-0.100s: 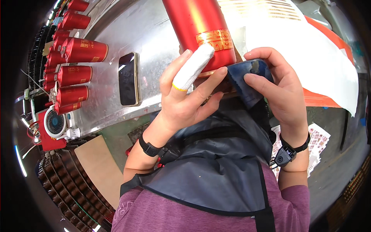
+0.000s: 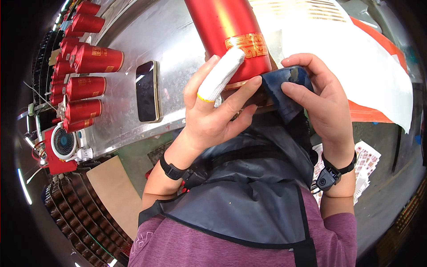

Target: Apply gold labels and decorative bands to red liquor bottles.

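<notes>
A large red metallic canister (image 2: 224, 29) with a gold emblem lies at the upper middle, its lower end toward me. My left hand (image 2: 218, 100) has its fingers spread. One of them wears a white fabric finger cover (image 2: 221, 74) whose tip rests against the canister beside the emblem. Another fingertip reaches the near left corner of a dark blue flat piece (image 2: 281, 86) with rounded corners and a worn patch. My right hand (image 2: 322, 95) pinches that piece between thumb and fingers, just right of the canister's lower end. What lies beneath the canister's end is mostly hidden.
A phone (image 2: 147, 91) lies on the metal table (image 2: 120, 129). Several red canisters (image 2: 86, 87) stand at the left, near a small fan (image 2: 63, 141). White sheets (image 2: 356, 75) over orange ones cover the table's right. Brown trays (image 2: 84, 213) and cardboard (image 2: 113, 191) are lower left.
The red canister has turned very slightly, its gold emblem shifting a little. My covered left finger has moved slightly toward the upper left. My right hand stays nearly still with the blue piece.
</notes>
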A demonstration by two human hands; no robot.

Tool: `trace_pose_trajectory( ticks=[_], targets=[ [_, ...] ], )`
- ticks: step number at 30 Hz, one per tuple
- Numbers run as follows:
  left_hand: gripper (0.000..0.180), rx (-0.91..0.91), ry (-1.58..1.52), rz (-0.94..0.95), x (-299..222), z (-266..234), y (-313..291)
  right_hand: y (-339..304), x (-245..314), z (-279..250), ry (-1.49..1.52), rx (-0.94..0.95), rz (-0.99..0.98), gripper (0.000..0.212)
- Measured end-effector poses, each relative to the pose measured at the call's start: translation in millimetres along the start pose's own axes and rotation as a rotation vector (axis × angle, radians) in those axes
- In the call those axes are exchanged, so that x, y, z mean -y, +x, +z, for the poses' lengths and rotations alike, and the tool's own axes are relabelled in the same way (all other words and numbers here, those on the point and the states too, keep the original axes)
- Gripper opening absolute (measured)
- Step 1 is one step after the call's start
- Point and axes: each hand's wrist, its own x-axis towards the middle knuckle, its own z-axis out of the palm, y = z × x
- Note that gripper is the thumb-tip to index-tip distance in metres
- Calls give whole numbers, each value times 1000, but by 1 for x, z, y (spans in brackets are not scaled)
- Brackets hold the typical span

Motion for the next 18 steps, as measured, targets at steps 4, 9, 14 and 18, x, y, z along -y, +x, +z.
trace_pose_trajectory(
  ticks=[4,9,14,18],
  targets=[
    [48,-9,-18,-10,-4,-3,3,1,-2,-5,18,-11,16,32],
    [43,-106,-32,-96,-6,-9,2,3,-3,-5,2,-22,29,32],
    [39,-65,10,-31,-7,-11,0,4,-5,-6,-1,2,24,32],
    [40,-9,37,48,-3,-6,1,2,-2,-1,-47,8,2,31]
  ],
)
